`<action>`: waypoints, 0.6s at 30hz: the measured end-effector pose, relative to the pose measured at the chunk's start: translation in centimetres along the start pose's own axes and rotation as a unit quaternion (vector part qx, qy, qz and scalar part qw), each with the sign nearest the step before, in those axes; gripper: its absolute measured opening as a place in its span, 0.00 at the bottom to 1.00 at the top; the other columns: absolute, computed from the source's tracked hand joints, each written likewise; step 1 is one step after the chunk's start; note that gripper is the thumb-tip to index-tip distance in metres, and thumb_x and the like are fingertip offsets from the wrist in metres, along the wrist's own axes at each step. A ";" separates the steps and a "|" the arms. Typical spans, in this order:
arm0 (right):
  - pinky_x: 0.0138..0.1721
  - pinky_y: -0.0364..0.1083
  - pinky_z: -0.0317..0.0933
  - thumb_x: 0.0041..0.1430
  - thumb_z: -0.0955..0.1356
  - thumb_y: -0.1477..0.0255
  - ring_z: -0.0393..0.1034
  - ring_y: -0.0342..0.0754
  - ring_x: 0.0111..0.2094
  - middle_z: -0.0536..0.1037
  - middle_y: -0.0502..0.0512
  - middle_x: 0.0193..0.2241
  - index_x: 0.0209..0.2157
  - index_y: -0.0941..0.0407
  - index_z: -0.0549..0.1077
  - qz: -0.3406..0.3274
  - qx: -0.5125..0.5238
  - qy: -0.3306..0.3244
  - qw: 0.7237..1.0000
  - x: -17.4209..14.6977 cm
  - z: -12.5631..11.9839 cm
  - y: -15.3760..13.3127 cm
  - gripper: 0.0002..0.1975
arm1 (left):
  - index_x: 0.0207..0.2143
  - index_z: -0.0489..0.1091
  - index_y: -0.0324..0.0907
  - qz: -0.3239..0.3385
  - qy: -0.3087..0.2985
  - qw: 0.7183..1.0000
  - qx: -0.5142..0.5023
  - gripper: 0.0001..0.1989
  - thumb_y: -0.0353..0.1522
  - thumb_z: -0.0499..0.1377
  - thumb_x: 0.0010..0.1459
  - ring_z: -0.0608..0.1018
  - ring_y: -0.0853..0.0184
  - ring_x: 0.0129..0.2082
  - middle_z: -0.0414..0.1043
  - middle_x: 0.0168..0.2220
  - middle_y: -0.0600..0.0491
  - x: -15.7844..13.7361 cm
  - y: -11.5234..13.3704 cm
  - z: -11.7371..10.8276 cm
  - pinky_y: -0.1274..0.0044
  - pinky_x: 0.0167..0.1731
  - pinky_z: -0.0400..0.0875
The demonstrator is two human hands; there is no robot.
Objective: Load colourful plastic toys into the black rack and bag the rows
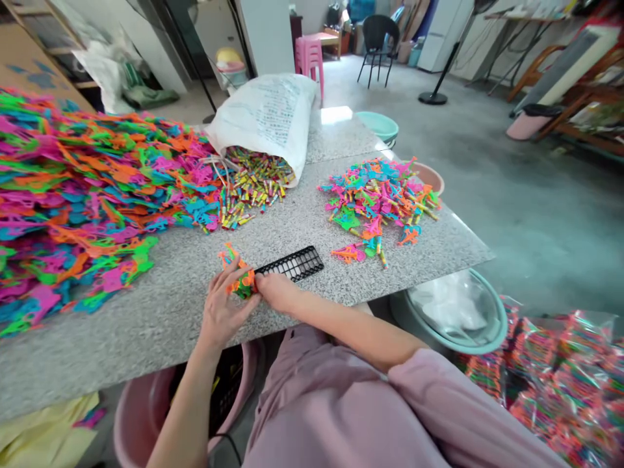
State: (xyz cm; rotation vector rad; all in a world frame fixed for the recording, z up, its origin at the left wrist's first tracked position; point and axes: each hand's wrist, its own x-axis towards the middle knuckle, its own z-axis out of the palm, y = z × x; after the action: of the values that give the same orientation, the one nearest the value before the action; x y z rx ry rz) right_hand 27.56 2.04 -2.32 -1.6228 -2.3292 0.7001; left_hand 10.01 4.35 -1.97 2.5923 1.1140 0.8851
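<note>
Near the table's front edge, my left hand is curled around a small bunch of orange and green plastic pieces. Their exact kind is too small to tell. My right hand is closed beside the bunch, its fingertips meeting the pieces; what it pinches is hidden. A black plastic grid tray lies flat on the speckled table just behind my right hand, its left end partly covered by that hand.
A large heap of colourful plastic pieces covers the table's left. A white sack spills short striped tubes. A smaller mixed pile lies at right. Below are a pink tub, a green basin and bagged pieces.
</note>
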 end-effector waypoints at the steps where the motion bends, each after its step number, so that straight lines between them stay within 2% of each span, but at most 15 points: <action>1: 0.43 0.47 0.68 0.62 0.63 0.81 0.75 0.52 0.44 0.77 0.62 0.45 0.51 0.60 0.67 -0.011 -0.010 0.015 1.000 -1.1 -0.9 1.1 0.15 | 0.55 0.66 0.46 -0.004 0.004 1.000 -0.007 0.24 0.40 0.62 0.58 0.69 0.52 0.61 0.62 0.65 0.43 0.0 -0.1 0.0 0.59 0.60 0.62; 3: 0.44 0.47 0.68 0.60 0.63 0.83 0.73 0.50 0.45 0.74 0.62 0.50 0.51 0.57 0.68 0.009 -0.061 0.077 0.995 -3.9 -3.1 4.6 0.18 | 0.54 0.67 0.45 -0.009 0.012 1.000 -0.012 0.23 0.40 0.63 0.58 0.71 0.53 0.60 0.63 0.64 0.43 -0.1 -0.3 0.1 0.59 0.60 0.62; 5: 0.45 0.49 0.67 0.58 0.61 0.87 0.71 0.53 0.46 0.73 0.66 0.48 0.42 0.60 0.73 0.140 -0.158 0.124 0.970 -6.7 -5.2 9.0 0.16 | 0.53 0.68 0.45 -0.006 0.025 1.000 -0.007 0.21 0.40 0.63 0.59 0.72 0.54 0.59 0.65 0.63 0.43 -0.1 -0.4 0.4 0.60 0.59 0.63; 6: 0.45 0.51 0.67 0.59 0.61 0.87 0.70 0.55 0.48 0.73 0.69 0.47 0.38 0.60 0.74 0.172 -0.196 0.110 0.959 -7.8 -6.1 11.1 0.14 | 0.52 0.68 0.45 -0.003 0.031 1.000 0.000 0.20 0.39 0.63 0.59 0.73 0.54 0.58 0.66 0.62 0.43 0.0 -0.4 0.5 0.60 0.59 0.64; 8: 0.44 0.52 0.67 0.57 0.63 0.87 0.68 0.59 0.50 0.73 0.70 0.46 0.29 0.59 0.74 0.164 -0.218 0.077 0.959 -9.1 -7.3 14.8 0.12 | 0.51 0.69 0.45 -0.003 0.041 0.999 0.015 0.18 0.39 0.62 0.60 0.74 0.55 0.57 0.68 0.61 0.44 0.0 -0.5 0.7 0.61 0.58 0.64; 10: 0.45 0.51 0.67 0.55 0.64 0.88 0.68 0.58 0.50 0.74 0.68 0.43 0.25 0.57 0.73 0.119 -0.199 0.055 0.971 -9.4 -7.8 17.2 0.14 | 0.50 0.69 0.45 -0.008 0.044 0.999 0.026 0.17 0.39 0.62 0.60 0.75 0.56 0.56 0.69 0.60 0.44 0.0 -0.4 0.7 0.62 0.58 0.65; 13: 0.45 0.50 0.65 0.55 0.63 0.89 0.71 0.52 0.43 0.74 0.62 0.37 0.28 0.55 0.71 0.064 -0.123 0.093 0.986 -8.1 -7.4 18.0 0.15 | 0.51 0.69 0.45 -0.004 0.040 0.999 0.035 0.17 0.39 0.63 0.60 0.75 0.57 0.56 0.69 0.60 0.44 -0.2 -0.3 0.5 0.62 0.58 0.66; 15: 0.43 0.49 0.65 0.57 0.63 0.85 0.71 0.49 0.37 0.74 0.57 0.35 0.35 0.54 0.70 0.047 -0.011 0.146 0.988 -6.3 -6.3 16.6 0.12 | 0.50 0.69 0.45 -0.004 0.033 0.999 0.037 0.17 0.38 0.63 0.60 0.75 0.57 0.56 0.69 0.60 0.43 -0.2 -0.2 0.4 0.62 0.58 0.65; 17: 0.38 0.46 0.66 0.59 0.62 0.82 0.71 0.46 0.31 0.74 0.53 0.33 0.39 0.53 0.66 0.042 0.178 0.167 0.969 -3.6 -4.3 13.9 0.10 | 0.49 0.68 0.45 -0.013 0.030 0.999 0.037 0.16 0.38 0.63 0.60 0.74 0.57 0.57 0.68 0.60 0.43 -0.2 -0.1 0.4 0.62 0.58 0.65; 18: 0.36 0.45 0.67 0.59 0.61 0.81 0.71 0.44 0.29 0.75 0.50 0.31 0.41 0.53 0.64 0.041 0.293 0.154 0.943 -2.1 -3.0 12.2 0.10 | 0.49 0.68 0.45 -0.018 0.030 0.999 0.037 0.16 0.38 0.63 0.60 0.74 0.57 0.57 0.68 0.60 0.43 -0.2 -0.1 0.4 0.62 0.58 0.65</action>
State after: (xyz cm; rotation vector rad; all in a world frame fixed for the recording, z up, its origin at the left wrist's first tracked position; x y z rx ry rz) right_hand 39.69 4.30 -5.63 -1.4267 -1.6312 0.9623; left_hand 10.07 4.26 -2.43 2.6104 1.2282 0.9369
